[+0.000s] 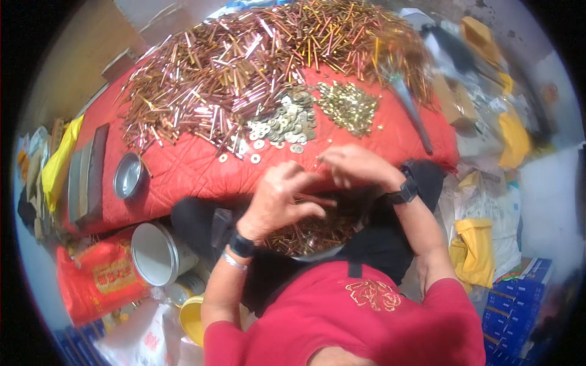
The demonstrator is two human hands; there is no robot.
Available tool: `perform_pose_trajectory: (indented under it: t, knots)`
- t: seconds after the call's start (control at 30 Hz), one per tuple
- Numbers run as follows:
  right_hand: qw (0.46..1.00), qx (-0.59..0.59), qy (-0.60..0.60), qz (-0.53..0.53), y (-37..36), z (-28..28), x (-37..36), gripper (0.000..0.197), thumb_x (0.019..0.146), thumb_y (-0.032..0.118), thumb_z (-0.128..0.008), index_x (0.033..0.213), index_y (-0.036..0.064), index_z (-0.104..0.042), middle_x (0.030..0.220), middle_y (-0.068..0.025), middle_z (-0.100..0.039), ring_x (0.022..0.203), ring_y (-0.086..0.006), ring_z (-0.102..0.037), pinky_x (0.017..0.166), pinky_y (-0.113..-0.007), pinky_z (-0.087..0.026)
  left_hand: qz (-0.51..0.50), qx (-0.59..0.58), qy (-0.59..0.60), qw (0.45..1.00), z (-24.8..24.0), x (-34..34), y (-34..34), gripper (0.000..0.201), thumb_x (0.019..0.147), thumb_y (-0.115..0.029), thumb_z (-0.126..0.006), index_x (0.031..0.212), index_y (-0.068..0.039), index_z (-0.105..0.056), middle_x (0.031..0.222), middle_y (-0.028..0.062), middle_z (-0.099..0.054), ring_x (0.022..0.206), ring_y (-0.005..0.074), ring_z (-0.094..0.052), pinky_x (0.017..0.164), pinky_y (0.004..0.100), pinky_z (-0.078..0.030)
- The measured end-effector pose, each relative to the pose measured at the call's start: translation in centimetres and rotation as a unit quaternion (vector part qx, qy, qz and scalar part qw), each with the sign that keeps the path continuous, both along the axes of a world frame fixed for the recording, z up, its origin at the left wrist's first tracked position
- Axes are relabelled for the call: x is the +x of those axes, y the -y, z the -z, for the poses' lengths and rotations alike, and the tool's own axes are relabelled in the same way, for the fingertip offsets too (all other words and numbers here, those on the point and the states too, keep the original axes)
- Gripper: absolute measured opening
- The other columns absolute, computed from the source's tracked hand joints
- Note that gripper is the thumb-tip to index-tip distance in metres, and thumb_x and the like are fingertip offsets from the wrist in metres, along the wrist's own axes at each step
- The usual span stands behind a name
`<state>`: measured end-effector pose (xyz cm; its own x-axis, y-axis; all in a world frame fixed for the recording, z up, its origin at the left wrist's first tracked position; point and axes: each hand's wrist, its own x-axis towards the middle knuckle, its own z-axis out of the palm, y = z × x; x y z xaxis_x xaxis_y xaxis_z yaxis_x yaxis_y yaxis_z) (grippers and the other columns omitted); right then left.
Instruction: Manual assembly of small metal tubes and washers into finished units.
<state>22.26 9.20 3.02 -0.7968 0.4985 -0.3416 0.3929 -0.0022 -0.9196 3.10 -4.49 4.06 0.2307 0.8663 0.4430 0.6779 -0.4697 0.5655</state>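
Over my lap, my left hand (282, 196) is held with thumb and fingers apart, and I see nothing in it. Below it, between my legs, lies a heap of thin metallic sticks (314, 235), partly hidden by my hands. My right hand (357, 165) hovers at the near edge of the red quilted cloth (195, 177), blurred, its bent fingers apart and nothing visible in them. Beyond it is a pile of small gold-coloured metal pieces (348, 108). Flat round washers with holes (287, 125) lie left of that. Copper-coloured sticks (226, 73) are heaped along the far side.
A metal bowl (129, 175) and a dark flat bar (97, 171) sit on the cloth's left side. Below are a white bucket (154, 253) and a red bag (101, 277). A dark tapered tool (410, 113) lies at right, near yellow bags (473, 244) and blue boxes (519, 305).
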Motion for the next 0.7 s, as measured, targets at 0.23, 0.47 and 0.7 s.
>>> perform_pose_trajectory:
  t: [0.23, 0.47, 0.7]
  knots:
    - [0.818, 0.544, -0.028, 0.184, -12.0, 2.7, -0.4, 0.013, 0.084, 0.015, -0.057, 0.085, 0.0029, -0.059, 0.082, -0.0163, -0.061, 0.08, -0.036, -0.06, 0.069, -0.045, -0.047, -0.236, 0.119, -0.122, 0.957, 2.7, -8.9, -10.8, 0.024, 0.074, -0.012, -0.068, 0.094, -0.003, -0.06, 0.098, 0.0161, -0.058, 0.095, 0.0345, -0.054, 0.079, 0.0434, -0.045]
    - [0.709, 0.671, 0.111, 0.186, -21.7, 5.0, -5.4, 0.006, 0.072, 0.001, -0.055, 0.076, 0.0051, -0.057, 0.085, -0.0149, -0.058, 0.083, -0.0343, -0.06, 0.071, -0.045, -0.05, -0.363, 0.005, -0.403, 0.84, 4.6, -10.0, -15.8, 0.023, 0.077, -0.014, -0.056, 0.098, -0.006, -0.058, 0.116, 0.0123, -0.053, 0.1, 0.027, -0.052, 0.083, 0.039, -0.042]
    - [0.731, 0.59, 0.207, 0.274, -23.6, 7.3, -9.7, 0.015, 0.08, 0.011, -0.058, 0.087, 0.0032, -0.068, 0.099, -0.0168, -0.056, 0.095, -0.0351, -0.058, 0.079, -0.046, -0.05, -0.349, 0.057, -0.377, 0.856, 6.1, -12.2, -15.0, 0.014, 0.078, -0.012, -0.053, 0.091, -0.008, -0.057, 0.1, 0.0092, -0.05, 0.096, 0.0269, -0.047, 0.076, 0.0403, -0.039]
